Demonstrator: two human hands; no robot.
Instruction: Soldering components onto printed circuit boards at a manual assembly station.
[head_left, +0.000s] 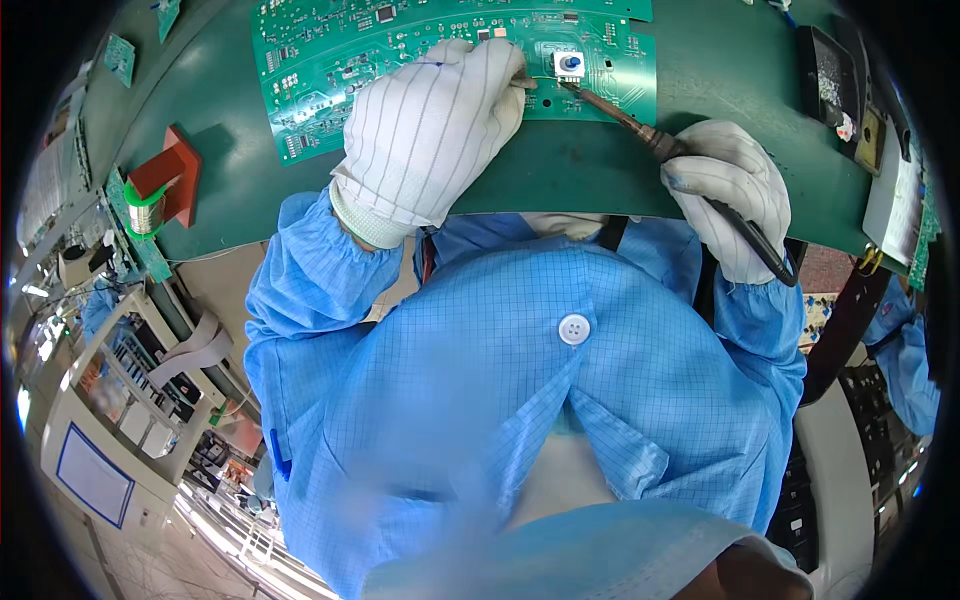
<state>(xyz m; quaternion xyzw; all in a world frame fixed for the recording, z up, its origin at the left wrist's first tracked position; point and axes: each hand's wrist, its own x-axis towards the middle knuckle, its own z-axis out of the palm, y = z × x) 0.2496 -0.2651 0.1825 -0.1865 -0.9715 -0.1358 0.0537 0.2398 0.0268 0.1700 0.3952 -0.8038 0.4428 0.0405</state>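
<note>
Blue smock (520, 400) is seen nearest; a soldering iron (640, 128) is gripped by the right hand (728, 190), while the green circuit board (450, 60) is pressed under the left hand (435, 130), fingers closed.

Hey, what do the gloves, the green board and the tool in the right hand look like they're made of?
The gloves, on the left hand and right hand, look like white knit fabric with thin dark pinstripes, matte. The green board looks like rigid laminate with a glossy green coating and pale printed lines. The soldering iron seems to have a dull metal shaft and a dark, probably plastic or rubber, handle.
</note>
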